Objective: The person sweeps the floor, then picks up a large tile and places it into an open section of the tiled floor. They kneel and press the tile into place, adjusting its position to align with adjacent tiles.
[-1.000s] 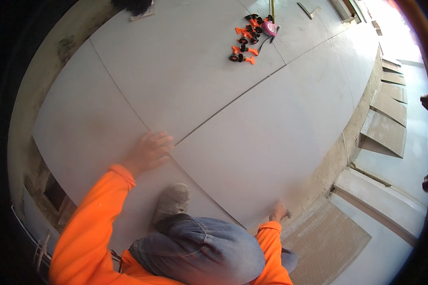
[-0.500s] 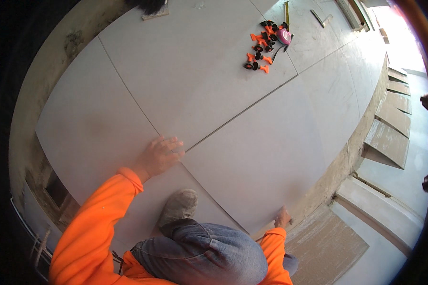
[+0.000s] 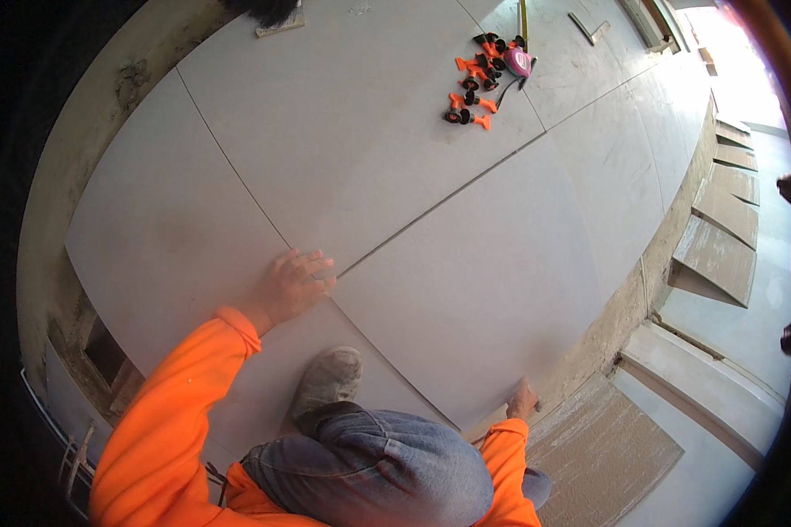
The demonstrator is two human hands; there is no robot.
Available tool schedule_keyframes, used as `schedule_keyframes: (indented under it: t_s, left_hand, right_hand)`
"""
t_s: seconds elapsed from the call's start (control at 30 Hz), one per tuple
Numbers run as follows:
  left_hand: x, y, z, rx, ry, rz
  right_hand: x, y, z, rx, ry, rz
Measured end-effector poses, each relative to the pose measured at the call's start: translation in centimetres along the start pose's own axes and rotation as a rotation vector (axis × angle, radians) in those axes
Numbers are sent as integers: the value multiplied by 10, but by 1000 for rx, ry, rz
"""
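Note:
My left hand [image 3: 294, 283] lies flat with fingers spread on the large grey floor tiles, where several joints meet. Its fingertips reach over the joint beside the right-hand tile [image 3: 466, 290]. At that tile's near right edge is my right hand [image 3: 523, 400], its fingers curled against the edge and partly hidden. The joint between this tile and the one under my shoe [image 3: 329, 379] shows as a dark line. Farther off, orange and black tile levelling clips [image 3: 475, 83] lie in a loose pile on another tile. Beside them sits a pink tape measure [image 3: 518, 61] with its yellow blade out.
Brown textured tile pieces [image 3: 611, 452] lie on the pale floor at the right, past a rough bare strip [image 3: 602, 347]. A white ledge [image 3: 699, 378] runs beside them. A small metal square [image 3: 586, 31] lies far off. A rough wall edge [image 3: 48, 202] borders the left.
The view has shifted slightly, so the clips and tape measure appear a little farther left and higher. Both hands stay at the same places on the tiles.

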State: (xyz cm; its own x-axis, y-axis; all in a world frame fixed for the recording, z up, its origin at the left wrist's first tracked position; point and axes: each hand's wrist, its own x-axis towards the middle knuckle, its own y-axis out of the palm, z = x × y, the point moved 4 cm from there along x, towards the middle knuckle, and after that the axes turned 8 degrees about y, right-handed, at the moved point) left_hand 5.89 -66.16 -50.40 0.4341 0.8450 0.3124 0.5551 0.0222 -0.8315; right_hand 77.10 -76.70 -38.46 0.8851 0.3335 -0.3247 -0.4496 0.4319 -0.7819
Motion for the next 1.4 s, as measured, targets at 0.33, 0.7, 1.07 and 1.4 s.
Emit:
schedule_keyframes:
  t_s: [0.33,0.7,1.07,1.4]
  left_hand:
    - [-36,1,-25,-30,-76,33]
    - [10,19,1,12,-170,22]
    - [-16,16,-7,0,-200,41]
    - [-4,11,-7,-47,-183,39]
  right_hand:
    - [-25,6,0,-670,-68,-183]
    - [-243,280,153,-776,-1150,-206]
    - [-318,298,144,-733,-1286,40]
    - [-281,273,153,-656,-1075,-38]
